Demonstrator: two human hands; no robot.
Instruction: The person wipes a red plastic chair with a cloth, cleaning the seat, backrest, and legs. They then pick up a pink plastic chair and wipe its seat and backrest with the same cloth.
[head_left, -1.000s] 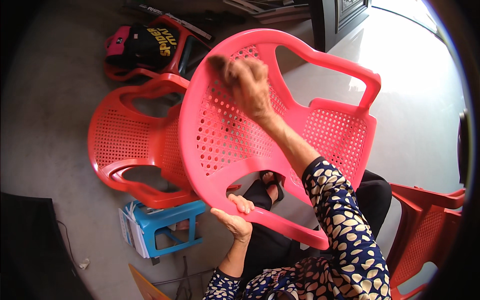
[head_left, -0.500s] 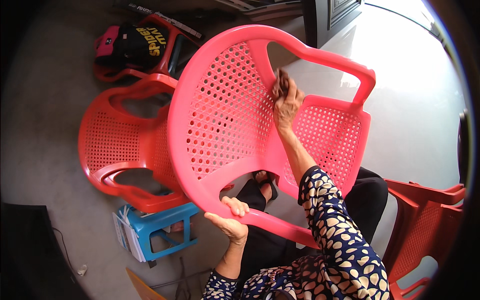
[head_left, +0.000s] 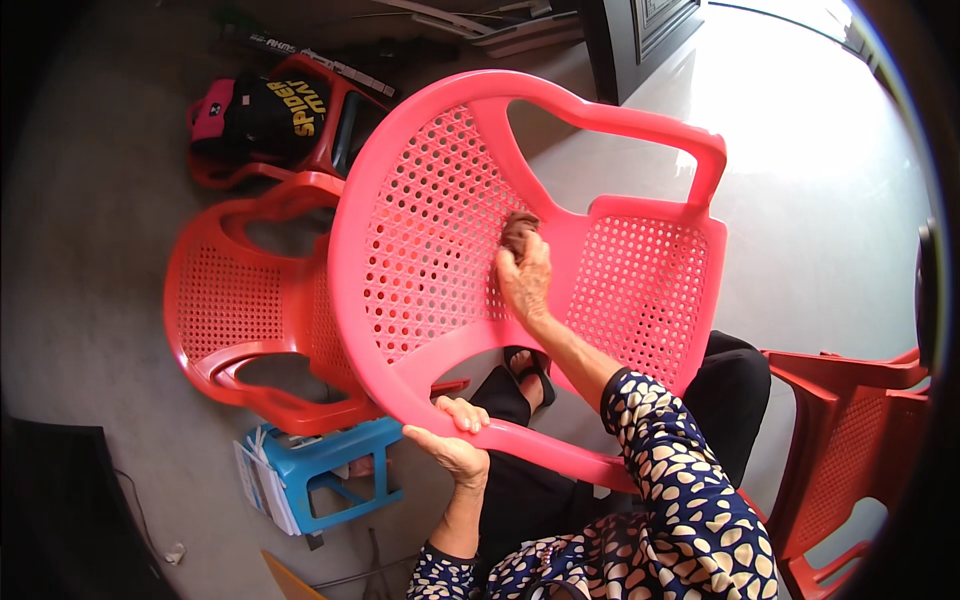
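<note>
A pink plastic armchair [head_left: 565, 250] with a perforated backrest and seat is tilted in front of me. My left hand [head_left: 457, 442] grips its near armrest, close to where the arm joins the back's rim. With my right hand [head_left: 525, 280] I press a crumpled brown cloth [head_left: 519, 232] against the lower part of the backrest, near the seat. The fingers of that hand are bunched round the cloth. Part of the near armrest passes behind my right sleeve.
Left of it stands a red plastic chair [head_left: 225, 295], with a blue stool [head_left: 330, 470] holding papers below. Another red chair at the upper left carries a black and pink bag [head_left: 262, 115]. More red chairs [head_left: 850, 460] are at the lower right. A dark screen-like panel [head_left: 75, 500] is at lower left.
My right hand and the cloth have moved down and left, from the backrest's far edge to its lower middle. The pink chair has shifted slightly left. My left hand keeps its grip.
</note>
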